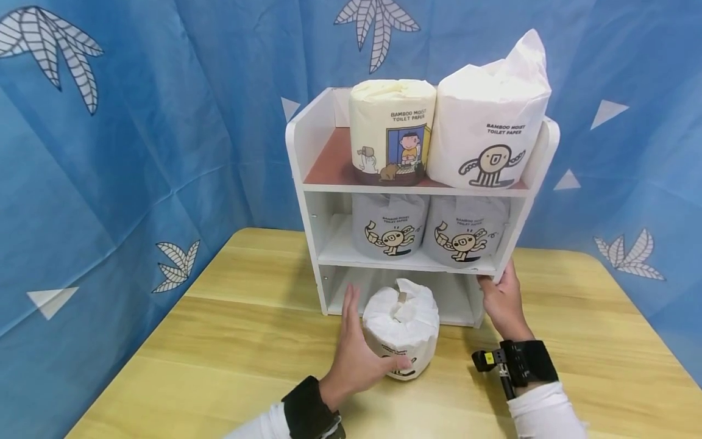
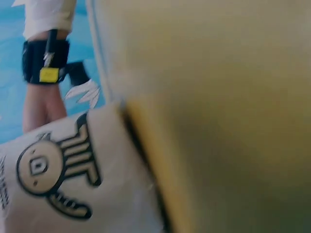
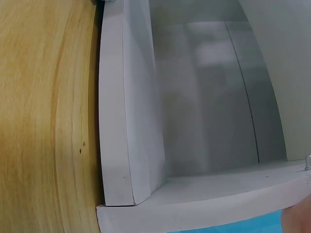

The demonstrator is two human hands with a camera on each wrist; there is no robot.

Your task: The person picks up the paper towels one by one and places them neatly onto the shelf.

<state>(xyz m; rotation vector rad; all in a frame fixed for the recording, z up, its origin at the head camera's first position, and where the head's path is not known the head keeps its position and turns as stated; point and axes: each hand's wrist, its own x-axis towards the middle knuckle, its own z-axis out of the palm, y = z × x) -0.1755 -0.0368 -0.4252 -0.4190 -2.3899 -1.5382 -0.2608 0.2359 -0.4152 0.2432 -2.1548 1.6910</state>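
Note:
On the table, in front of the shelf's bottom level, sits a white wrapped toilet roll (image 1: 403, 326) with its paper twisted at the top. My left hand (image 1: 359, 353) touches it, fingers straight along its left side and thumb across its printed front. The left wrist view shows the printed wrapper (image 2: 53, 170) close up, but not the fingers. My right hand (image 1: 503, 302) grips the right side panel of the small white shelf (image 1: 323, 231) low down. Part of that hand (image 3: 297, 216) shows outside the panel in the right wrist view.
Two larger rolls, one cream (image 1: 384, 131) and one white (image 1: 488, 146), stand on top. Two grey rolls, left (image 1: 389, 228) and right (image 1: 466, 231), fill the middle level. The wooden table (image 1: 236, 329) meets a blue curtain (image 1: 164, 122) behind and beside it.

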